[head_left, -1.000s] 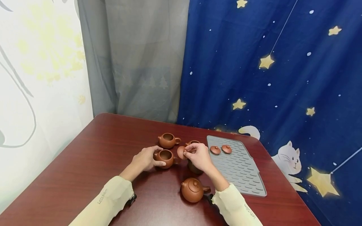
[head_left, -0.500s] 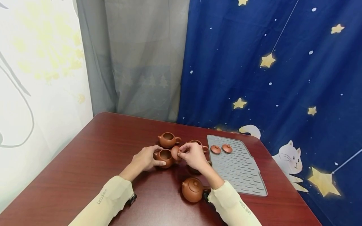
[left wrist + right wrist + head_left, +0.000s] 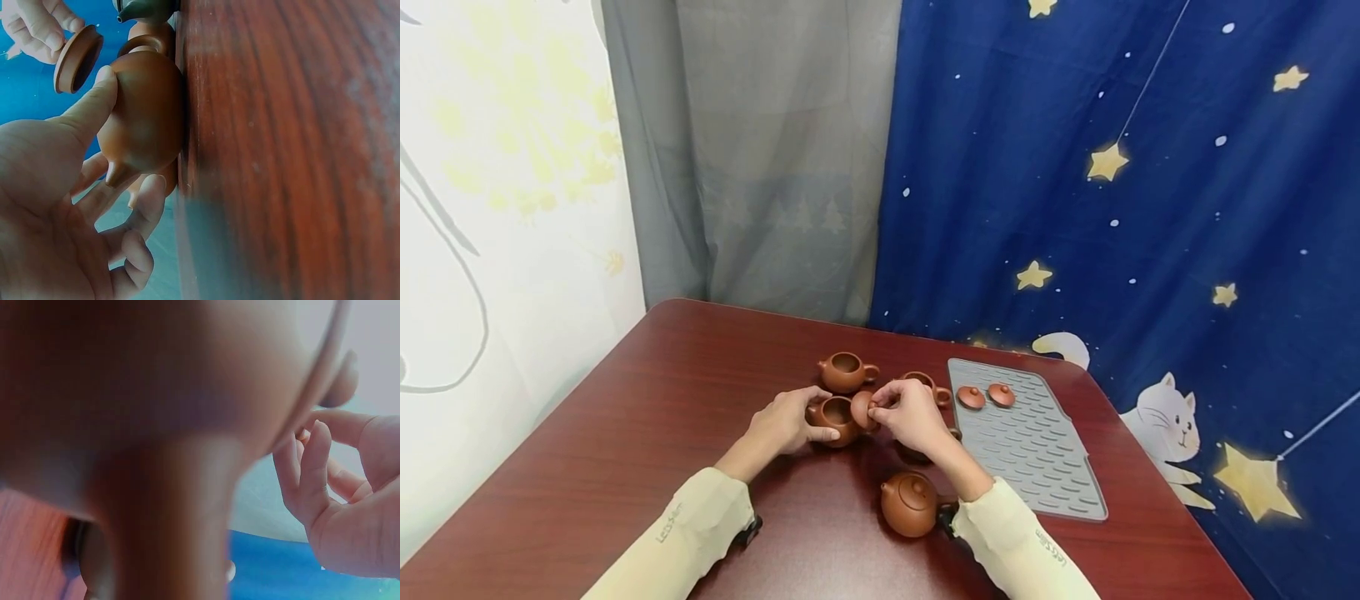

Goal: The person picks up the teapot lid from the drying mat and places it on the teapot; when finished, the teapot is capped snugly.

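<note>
A lidless brown clay teapot (image 3: 850,433) stands on the table, and my left hand (image 3: 782,421) holds it round the spout side. In the left wrist view the thumb presses near the teapot's (image 3: 144,112) rim, with fingers around the spout. My right hand (image 3: 913,412) pinches a teapot lid (image 3: 861,410) by its knob. That lid is tilted, its underside toward the teapot's opening, just above the handle side; the left wrist view shows the lid (image 3: 65,70) apart from the rim. A blurred teapot (image 3: 162,381) blocks much of the right wrist view.
Another lidless teapot (image 3: 846,379) stands behind. Beyond my right hand is a partly hidden teapot (image 3: 937,390); a darker one sits under the wrist. A lidded teapot (image 3: 910,510) stands nearest. On the right, a grey mat (image 3: 1030,458) bears two lids (image 3: 972,398).
My right hand has carried the lid leftward to the teapot in my left hand, mostly in the first half second, then slightly further. The left hand has stayed in place.
</note>
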Tool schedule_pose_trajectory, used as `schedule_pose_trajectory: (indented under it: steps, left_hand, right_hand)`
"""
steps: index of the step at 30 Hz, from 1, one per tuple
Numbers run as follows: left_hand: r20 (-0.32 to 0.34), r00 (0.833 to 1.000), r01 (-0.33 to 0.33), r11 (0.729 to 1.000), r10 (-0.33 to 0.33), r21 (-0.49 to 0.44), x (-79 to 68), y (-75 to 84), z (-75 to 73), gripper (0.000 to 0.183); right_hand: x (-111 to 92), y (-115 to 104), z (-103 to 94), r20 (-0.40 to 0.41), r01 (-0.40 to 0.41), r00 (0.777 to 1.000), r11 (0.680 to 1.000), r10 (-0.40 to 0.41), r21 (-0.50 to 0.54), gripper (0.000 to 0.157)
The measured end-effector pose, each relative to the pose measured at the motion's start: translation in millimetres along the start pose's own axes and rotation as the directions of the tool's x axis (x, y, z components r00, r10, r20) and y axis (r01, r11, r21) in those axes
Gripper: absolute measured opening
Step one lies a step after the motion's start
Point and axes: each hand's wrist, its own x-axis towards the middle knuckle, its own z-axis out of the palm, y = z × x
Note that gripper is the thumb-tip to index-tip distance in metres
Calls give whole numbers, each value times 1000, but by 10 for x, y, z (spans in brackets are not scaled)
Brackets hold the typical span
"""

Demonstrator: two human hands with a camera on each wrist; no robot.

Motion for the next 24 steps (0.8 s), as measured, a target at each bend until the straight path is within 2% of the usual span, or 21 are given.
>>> schedule_pose_trajectory:
  steps: [8,24]
  left_hand:
    - [0,1000,6,1000,-6,-6,-15,8,-1,65]
    - [4,1000,6,1000,-6,11,-15,23,-3,64]
  right_hand:
    - [33,-31,-23,20,-10,1000,1000,10,-24,5]
    - [165,-89,-50,129,-36,991,999,39,-26,5]
